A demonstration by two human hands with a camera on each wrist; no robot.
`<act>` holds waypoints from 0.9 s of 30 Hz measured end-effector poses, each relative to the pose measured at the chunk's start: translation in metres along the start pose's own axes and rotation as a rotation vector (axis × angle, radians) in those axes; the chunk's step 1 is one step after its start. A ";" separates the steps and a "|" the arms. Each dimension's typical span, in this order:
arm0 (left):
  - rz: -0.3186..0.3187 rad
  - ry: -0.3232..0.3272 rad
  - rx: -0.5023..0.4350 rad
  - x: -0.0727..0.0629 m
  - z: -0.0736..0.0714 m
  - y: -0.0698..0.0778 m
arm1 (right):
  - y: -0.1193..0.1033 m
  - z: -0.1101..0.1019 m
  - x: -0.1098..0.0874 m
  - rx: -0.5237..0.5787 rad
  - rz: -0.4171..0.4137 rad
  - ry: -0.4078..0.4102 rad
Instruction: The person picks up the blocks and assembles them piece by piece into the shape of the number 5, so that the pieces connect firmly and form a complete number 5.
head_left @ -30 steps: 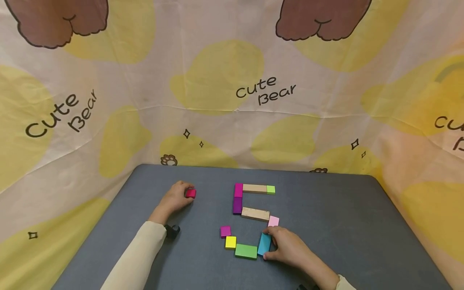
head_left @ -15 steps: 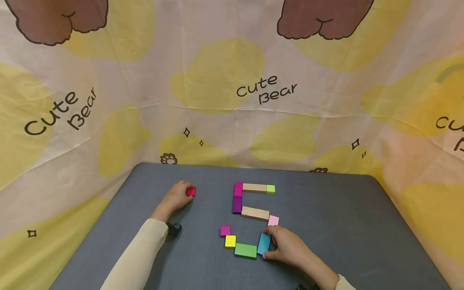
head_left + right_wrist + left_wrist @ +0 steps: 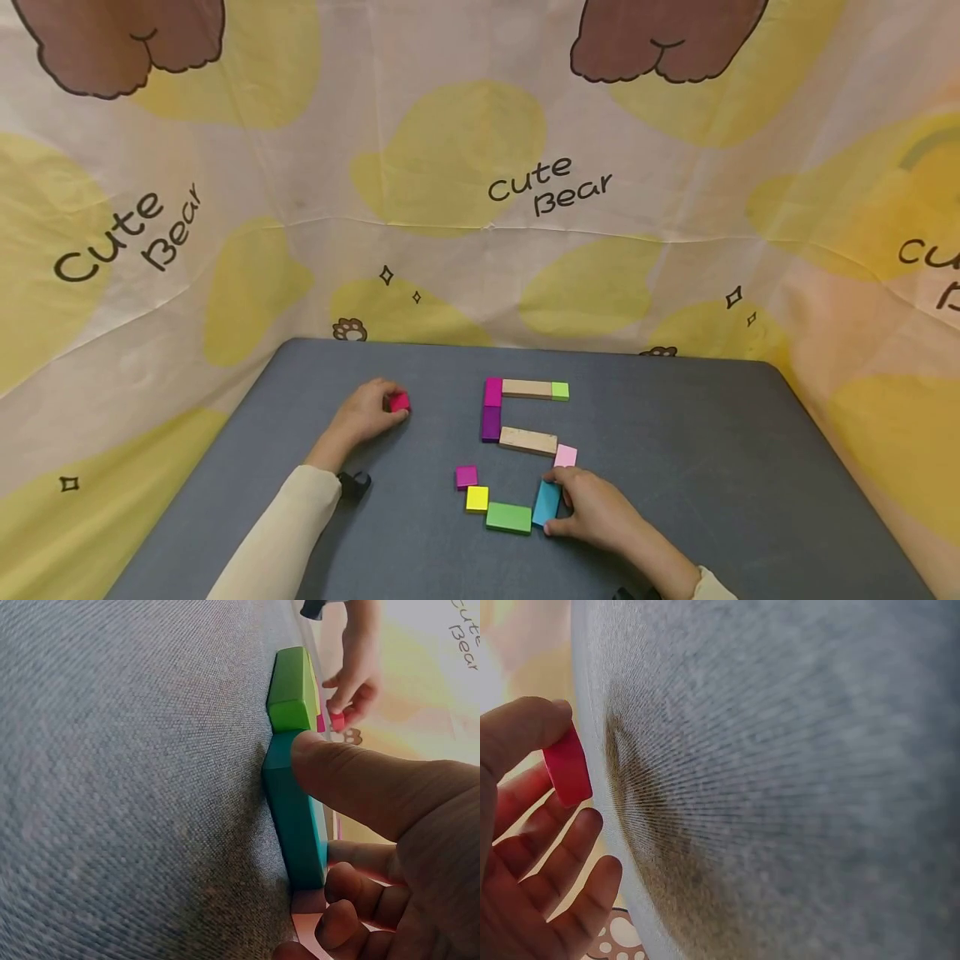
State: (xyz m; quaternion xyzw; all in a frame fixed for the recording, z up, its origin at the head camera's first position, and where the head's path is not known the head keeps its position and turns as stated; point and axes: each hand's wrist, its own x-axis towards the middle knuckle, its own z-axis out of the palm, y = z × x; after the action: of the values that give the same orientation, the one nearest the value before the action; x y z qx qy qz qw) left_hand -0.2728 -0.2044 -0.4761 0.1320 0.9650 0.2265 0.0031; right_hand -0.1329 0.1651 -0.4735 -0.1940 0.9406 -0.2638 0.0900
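Left of the block figure, my left hand (image 3: pixel 367 412) pinches a red block (image 3: pixel 568 768) between thumb and fingers; in the left wrist view the other fingers are loosely bent beneath it. My right hand (image 3: pixel 596 510) holds a blue block (image 3: pixel 546 503) at its two ends, thumb at the near end. The blue block lies on the table between a green block (image 3: pixel 509 517) and a pink block (image 3: pixel 566 456). In the right wrist view the blue block (image 3: pixel 292 817) meets the green block (image 3: pixel 292 688) end to end.
A yellow block (image 3: pixel 477 499) and a magenta block (image 3: pixel 467 477) continue the row leftward. Farther back lie two bare wooden blocks (image 3: pixel 528 441), a purple block (image 3: pixel 491 424), another magenta block (image 3: pixel 492 392) and a lime block (image 3: pixel 560 392). A printed cloth (image 3: pixel 450 167) hangs behind the grey table (image 3: pixel 712 433).
My left hand has shifted slightly to the right with the red block in its pinch. My right hand stays in place on the blue block.
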 end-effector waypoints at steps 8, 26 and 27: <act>0.066 0.009 -0.006 -0.012 0.001 0.009 | 0.000 0.000 0.000 -0.011 0.008 -0.003; 0.160 -0.028 -0.014 -0.037 0.011 0.040 | -0.002 0.001 0.000 0.007 0.028 -0.013; 0.170 -0.028 -0.010 -0.038 0.012 0.042 | -0.002 0.001 0.000 0.007 0.029 -0.013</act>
State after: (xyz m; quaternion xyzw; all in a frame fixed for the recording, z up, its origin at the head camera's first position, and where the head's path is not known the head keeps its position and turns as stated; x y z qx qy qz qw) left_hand -0.2247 -0.1725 -0.4707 0.2169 0.9490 0.2287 -0.0019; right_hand -0.1323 0.1632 -0.4735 -0.1817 0.9418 -0.2643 0.1007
